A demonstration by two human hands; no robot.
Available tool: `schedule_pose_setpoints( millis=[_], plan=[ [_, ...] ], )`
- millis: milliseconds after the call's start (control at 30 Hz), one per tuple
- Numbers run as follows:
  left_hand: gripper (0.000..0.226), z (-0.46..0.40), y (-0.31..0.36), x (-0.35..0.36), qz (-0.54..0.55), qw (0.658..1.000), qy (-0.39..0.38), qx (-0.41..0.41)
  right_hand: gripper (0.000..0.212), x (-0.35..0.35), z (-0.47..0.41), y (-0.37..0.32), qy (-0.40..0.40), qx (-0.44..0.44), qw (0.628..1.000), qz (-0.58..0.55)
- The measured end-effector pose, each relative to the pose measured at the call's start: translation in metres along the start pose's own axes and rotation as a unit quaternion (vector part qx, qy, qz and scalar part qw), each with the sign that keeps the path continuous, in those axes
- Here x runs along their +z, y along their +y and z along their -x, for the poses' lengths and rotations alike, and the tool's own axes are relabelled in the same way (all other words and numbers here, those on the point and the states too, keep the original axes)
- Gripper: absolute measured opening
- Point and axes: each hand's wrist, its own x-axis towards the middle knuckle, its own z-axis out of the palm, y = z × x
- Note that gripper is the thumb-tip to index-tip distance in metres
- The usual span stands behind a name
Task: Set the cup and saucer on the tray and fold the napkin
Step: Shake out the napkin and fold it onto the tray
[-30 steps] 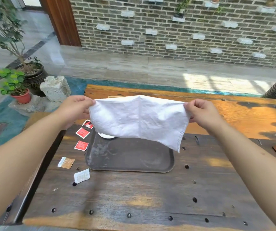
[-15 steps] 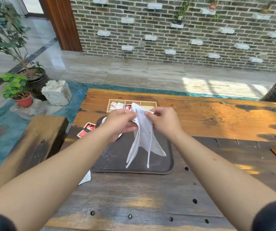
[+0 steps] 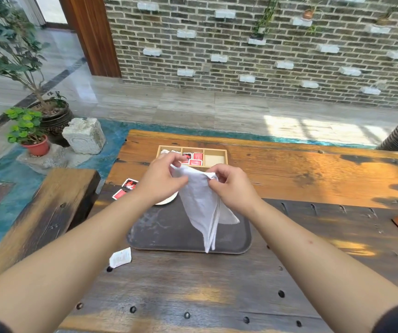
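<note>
Both hands pinched the top edge of the white napkin (image 3: 201, 207): the left hand (image 3: 163, 179) at its 10 o'clock corner, the right hand (image 3: 231, 186) at 1 o'clock. The cloth hung doubled over the tray (image 3: 169, 236). A saucer (image 3: 169, 200) edge showed at the tray's 11 o'clock, under the left wrist.

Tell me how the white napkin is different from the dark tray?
The white napkin is soft cloth, while the dark tray looks hard and flat. The napkin hangs in the air, pinched by the left hand and right hand; the tray lies on the wooden table. The napkin is folded and droopy; the tray keeps its shape.
</note>
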Motion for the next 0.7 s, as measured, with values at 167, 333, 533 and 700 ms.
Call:
schedule_pose_setpoints(
  millis=[167, 333, 533, 700],
  plan=[
    [0.078, -0.017, -0.036, 0.0, -0.284, 0.941, -0.181, 0.039, 0.021, -0.012, -0.005, 0.01, -0.026, -0.012, 0.999, -0.037],
    [0.028, -0.026, -0.051, 0.007, -0.216, 0.963, -0.163, -0.012, 0.014, -0.024, -0.014, 0.033, -0.018, 0.017, 0.999, -0.043],
    [0.023, -0.006, -0.056, 0.02, -0.18, 0.98, -0.079, 0.026, 0.009, -0.031, -0.008, 0.066, -0.033, 0.051, 0.997, -0.04],
    [0.006, 0.041, -0.088, 0.047, -0.191, 0.97, -0.149, 0.027, 0.012, -0.013, 0.029, 0.108, -0.106, 0.096, 0.99, 0.009]
  ],
)
